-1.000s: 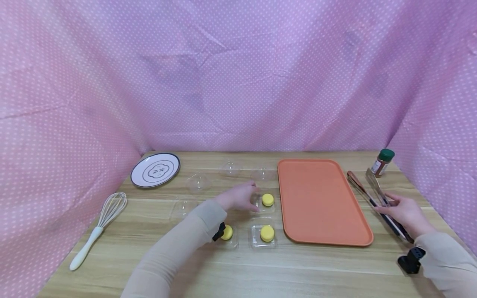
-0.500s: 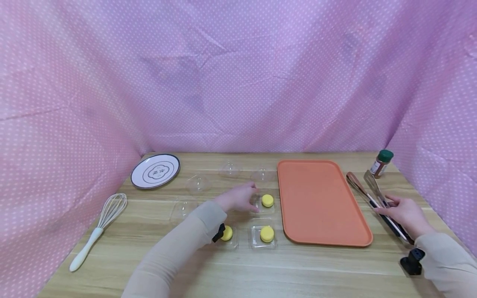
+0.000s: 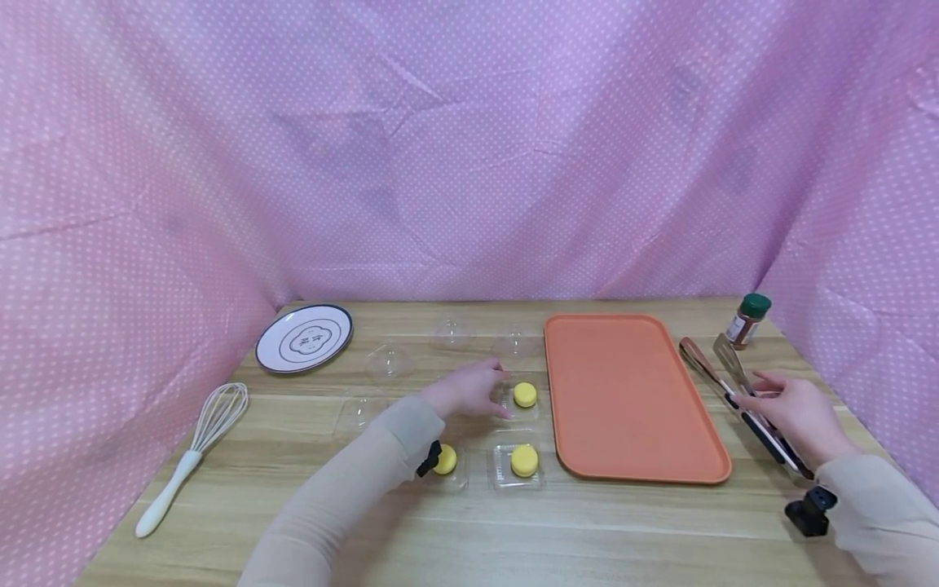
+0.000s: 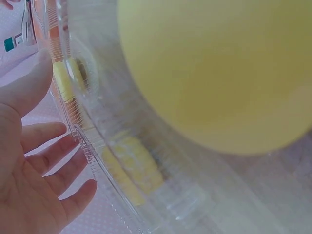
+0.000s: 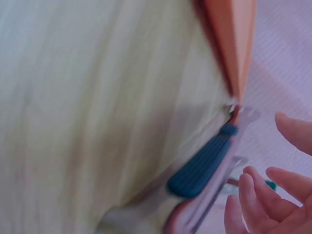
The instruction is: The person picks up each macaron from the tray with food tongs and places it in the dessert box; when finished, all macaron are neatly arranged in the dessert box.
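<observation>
**Left hand steadies a pastry tray while the right reaches the tongs**

The thing I watch first is the clear plastic tray with the round yellow pastry point(image 3: 524, 395) in it, lying on the wooden table point(image 3: 469, 530) just left of the flat orange serving tray point(image 3: 631, 395). My left hand point(image 3: 469, 388) rests against that clear tray's left edge, fingers fairly straight and spread rather than wrapped round anything; the left wrist view shows the open fingers point(image 4: 44, 161) alongside the tray's ribbed rim, which reads to me as bracing it so the light plastic cannot slide.

My right hand point(image 3: 795, 412) lies over the metal tongs with dark grips point(image 3: 741, 399), which lie lengthwise just right of the orange tray. From the right wrist view the fingertips point(image 5: 265, 195) are loosely curled near the blue-green grip point(image 5: 200, 163), yet I cannot tell whether they have closed on it or merely touch it.

Two more yellow pastries in clear trays sit nearer to me, one point(image 3: 524, 460) beside the orange tray, one point(image 3: 444, 459) partly hidden by my left sleeve. Several clear domed lids point(image 3: 389, 361) lie behind them, evidently taken off and set aside. Farther out are a white plate with a dark rim point(image 3: 304, 337), a white-handled wire whisk point(image 3: 194, 444) and a green-capped spice jar point(image 3: 747, 319), against the pink dotted cloth point(image 3: 469, 147).
</observation>
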The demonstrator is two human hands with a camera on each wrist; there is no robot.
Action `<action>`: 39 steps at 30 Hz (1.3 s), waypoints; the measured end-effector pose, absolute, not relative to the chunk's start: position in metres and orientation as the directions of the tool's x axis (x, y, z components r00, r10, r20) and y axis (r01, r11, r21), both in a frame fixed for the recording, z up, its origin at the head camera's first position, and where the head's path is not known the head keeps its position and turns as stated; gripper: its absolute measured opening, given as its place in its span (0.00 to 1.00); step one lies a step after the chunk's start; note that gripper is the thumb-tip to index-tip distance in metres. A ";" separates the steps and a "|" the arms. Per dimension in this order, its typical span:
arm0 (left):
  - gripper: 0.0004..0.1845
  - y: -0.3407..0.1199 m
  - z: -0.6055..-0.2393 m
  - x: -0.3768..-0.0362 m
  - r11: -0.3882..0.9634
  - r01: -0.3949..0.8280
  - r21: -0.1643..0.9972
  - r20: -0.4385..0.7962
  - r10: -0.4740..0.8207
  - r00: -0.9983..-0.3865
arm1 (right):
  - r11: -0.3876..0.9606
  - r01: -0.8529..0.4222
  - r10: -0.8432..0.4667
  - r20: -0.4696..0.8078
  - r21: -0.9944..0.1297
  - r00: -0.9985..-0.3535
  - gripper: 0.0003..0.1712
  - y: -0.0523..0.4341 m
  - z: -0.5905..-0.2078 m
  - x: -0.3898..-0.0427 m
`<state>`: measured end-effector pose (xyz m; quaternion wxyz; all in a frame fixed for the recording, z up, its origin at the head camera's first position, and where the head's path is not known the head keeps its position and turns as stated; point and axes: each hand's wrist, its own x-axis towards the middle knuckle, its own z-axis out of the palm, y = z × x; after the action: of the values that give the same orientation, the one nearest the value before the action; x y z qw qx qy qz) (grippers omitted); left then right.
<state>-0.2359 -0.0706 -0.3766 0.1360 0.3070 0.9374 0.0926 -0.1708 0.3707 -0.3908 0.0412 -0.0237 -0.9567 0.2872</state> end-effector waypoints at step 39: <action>0.24 -0.141 -0.363 -0.194 0.825 0.478 0.302 0.080 0.478 -0.875 | 0.645 -0.412 -0.364 0.215 -0.643 -0.906 0.23 0.231 -0.378 -0.139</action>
<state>-0.1936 -0.1415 -0.3634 -0.0004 0.2501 0.9552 0.1583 -0.1389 0.2306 -0.3780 0.0331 0.2141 -0.9064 0.3627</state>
